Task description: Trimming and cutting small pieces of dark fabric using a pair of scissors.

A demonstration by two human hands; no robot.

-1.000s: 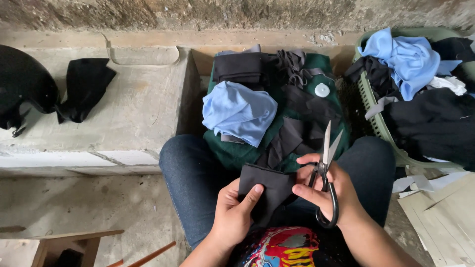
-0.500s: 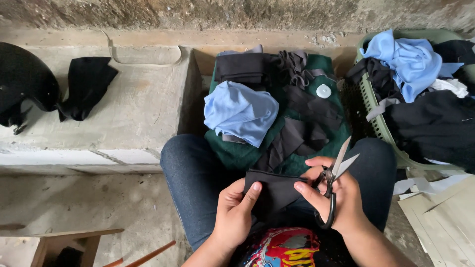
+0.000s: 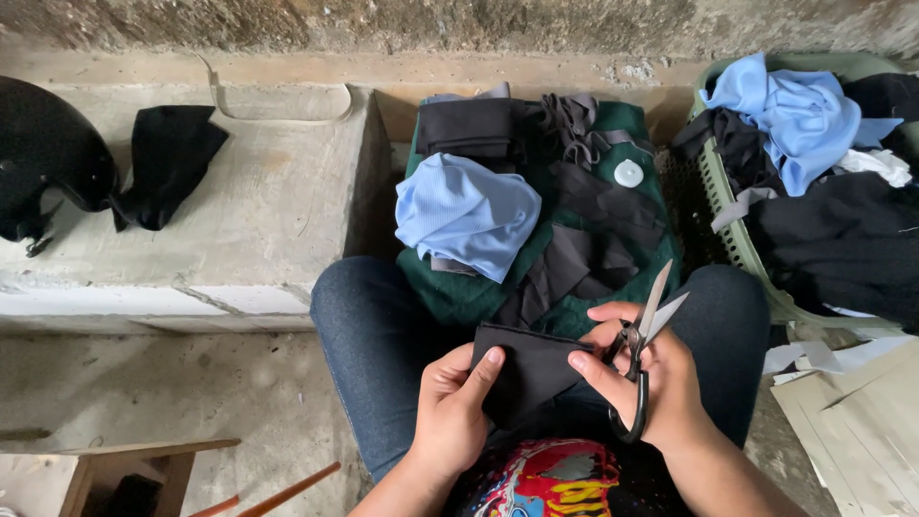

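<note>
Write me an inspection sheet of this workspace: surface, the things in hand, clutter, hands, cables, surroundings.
Surface: the person's lap in blue jeans, with a green cloth spread ahead of the knees.
Things in hand: black fabric piece, held by both hands; scissors, blades open and pointing up.
Clutter: light blue cloth, black strips and a white disc on the green cloth.
Hands: left hand grips the fabric's left side; right hand holds the scissors and pinches the fabric.
Cables: nothing seen.
Surroundings: concrete ledge with black cloth and a dark rounded object; green basket of clothes on the right.
</note>
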